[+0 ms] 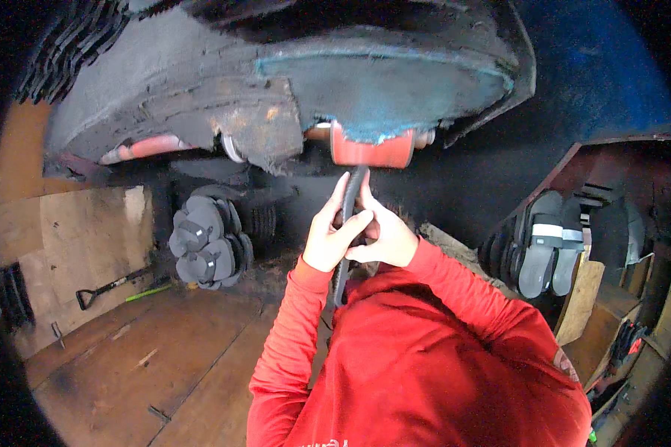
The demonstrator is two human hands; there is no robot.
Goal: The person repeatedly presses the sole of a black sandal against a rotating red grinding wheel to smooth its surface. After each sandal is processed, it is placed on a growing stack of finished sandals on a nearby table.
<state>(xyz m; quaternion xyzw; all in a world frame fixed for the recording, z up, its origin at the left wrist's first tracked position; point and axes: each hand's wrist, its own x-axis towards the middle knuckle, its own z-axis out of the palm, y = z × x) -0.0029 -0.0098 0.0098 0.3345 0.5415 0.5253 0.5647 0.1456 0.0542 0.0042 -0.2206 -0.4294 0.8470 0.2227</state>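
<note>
Left hand (326,240) and right hand (392,237): both grips closed on black sole (353,195), edge-on; far tip at red sanding roller (371,153), contact unclear. Grey sandals (535,270) at right.

A workshop, apparently for footwear: a blurred red roller (370,153) shows beneath a grimy, fuzz-edged hood (395,93), a dark flat piece (352,192) is held up near it, and grey sandals (537,268) are bundled to left and right. Dark dirt marks the brown floor (142,365) and wooden wall (89,238).
</note>
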